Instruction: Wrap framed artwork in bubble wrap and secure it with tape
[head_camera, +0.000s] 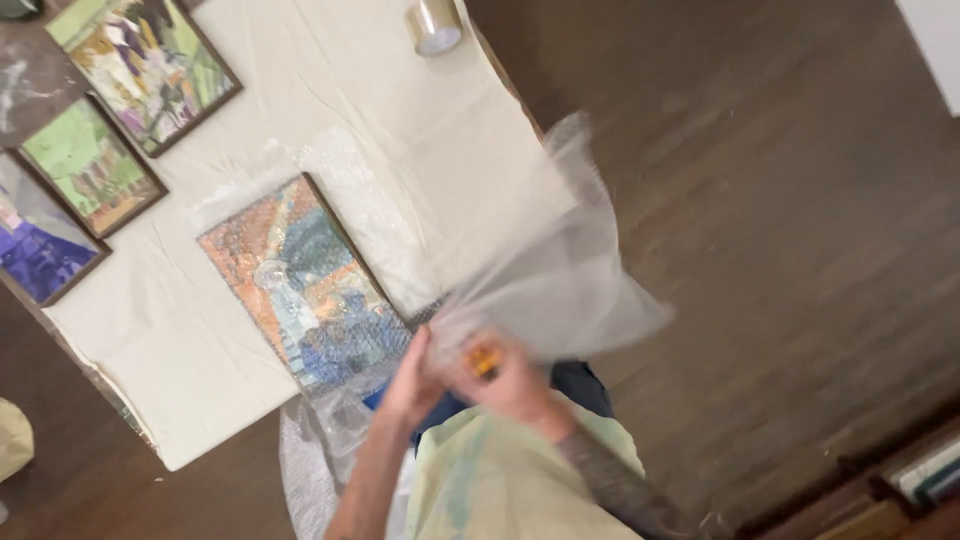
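**Bubble wrap lifted beside a framed picture**

While both hands grip it, the left hand (412, 385) and right hand (510, 385) meet at the lower edge of a bubble wrap sheet (560, 270), raised beside the wrapped framed painting (305, 285) on the cloth-covered desk (420, 130).

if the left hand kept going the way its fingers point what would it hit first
Probably the framed painting under bubble wrap: the left hand points up and slightly left toward its near corner. Motion blur and unclear depth leave this uncertain.
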